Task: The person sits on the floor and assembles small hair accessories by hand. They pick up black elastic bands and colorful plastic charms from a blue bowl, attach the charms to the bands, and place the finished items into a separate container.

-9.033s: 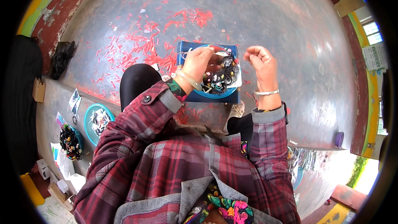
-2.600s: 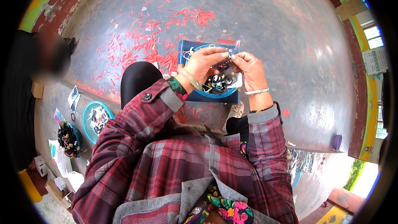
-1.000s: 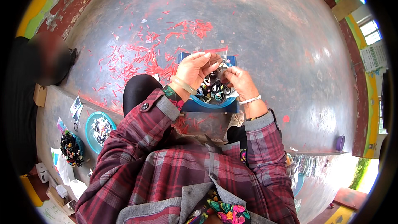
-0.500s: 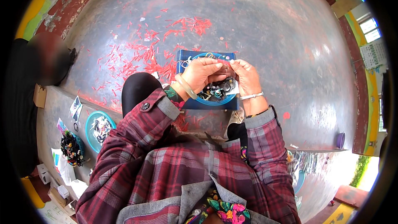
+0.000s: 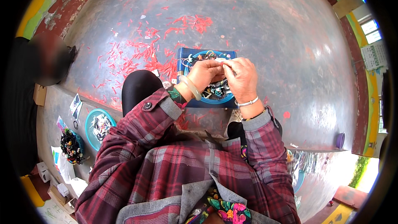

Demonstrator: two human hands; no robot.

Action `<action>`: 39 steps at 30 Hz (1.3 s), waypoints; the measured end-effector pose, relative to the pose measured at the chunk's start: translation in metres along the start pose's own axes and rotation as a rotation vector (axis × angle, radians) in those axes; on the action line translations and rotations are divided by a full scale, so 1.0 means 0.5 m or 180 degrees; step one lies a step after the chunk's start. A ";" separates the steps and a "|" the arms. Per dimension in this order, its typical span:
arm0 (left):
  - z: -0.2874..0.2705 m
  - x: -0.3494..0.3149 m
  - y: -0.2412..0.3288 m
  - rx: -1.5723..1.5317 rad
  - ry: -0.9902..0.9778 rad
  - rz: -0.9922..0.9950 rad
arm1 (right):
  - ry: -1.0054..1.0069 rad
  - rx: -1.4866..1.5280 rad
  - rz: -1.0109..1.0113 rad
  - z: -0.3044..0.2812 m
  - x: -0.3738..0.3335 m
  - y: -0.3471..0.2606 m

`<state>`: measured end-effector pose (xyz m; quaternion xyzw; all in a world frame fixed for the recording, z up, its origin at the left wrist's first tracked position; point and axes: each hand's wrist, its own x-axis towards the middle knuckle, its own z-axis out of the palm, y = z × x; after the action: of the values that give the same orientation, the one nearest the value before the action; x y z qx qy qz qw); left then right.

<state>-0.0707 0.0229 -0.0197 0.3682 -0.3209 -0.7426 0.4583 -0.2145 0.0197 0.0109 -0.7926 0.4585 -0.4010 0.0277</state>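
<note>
My left hand [image 5: 204, 74] and my right hand [image 5: 242, 79] are pressed together, fingertips meeting over a blue square tray [image 5: 188, 99] that holds a round blue dish of small dark beads and trinkets [image 5: 215, 92]. Both hands pinch a tiny piece between them; it is too small to make out. A pale bangle sits on my left wrist and a thin white bracelet on my right. My plaid sleeves come up from the lower edge.
Red scraps [image 5: 145, 54] litter the grey floor beyond the tray. At the left stand a round teal plate of trinkets [image 5: 98, 126] and a pile of dark beads [image 5: 70, 147]. A small purple cup [image 5: 340, 140] stands at the right. A person in black sits at far left.
My right hand, held apart and raised at first, has come in to meet my left hand over the dish. Both hands now stay closed together above the beads.
</note>
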 end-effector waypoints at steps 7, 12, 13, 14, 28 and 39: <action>0.007 -0.004 0.002 0.0853 0.0057 0.0093 | -0.0274 -0.0404 -0.0235 0.000 -0.007 0.000; -0.012 0.009 -0.033 0.1239 0.0022 0.0656 | -0.0332 -0.0657 -0.0499 0.001 -0.007 -0.005; -0.014 0.011 -0.037 0.1327 0.0039 0.0790 | -0.0344 -0.0709 -0.0554 0.001 -0.006 -0.006; -0.018 0.014 -0.041 0.1470 0.0023 0.0855 | -0.0355 -0.0760 -0.0610 0.002 -0.005 -0.008; -0.007 -0.004 -0.014 0.2636 0.0084 0.1102 | -0.0453 -0.0946 -0.0590 0.004 -0.009 -0.009; -0.007 -0.002 -0.019 0.3034 0.0052 0.1562 | -0.0448 -0.0839 -0.0469 0.002 -0.008 -0.010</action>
<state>-0.0715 0.0268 -0.0289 0.4554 -0.6956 -0.3827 0.4028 -0.2113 0.0253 0.0095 -0.8470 0.4446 -0.2819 -0.0739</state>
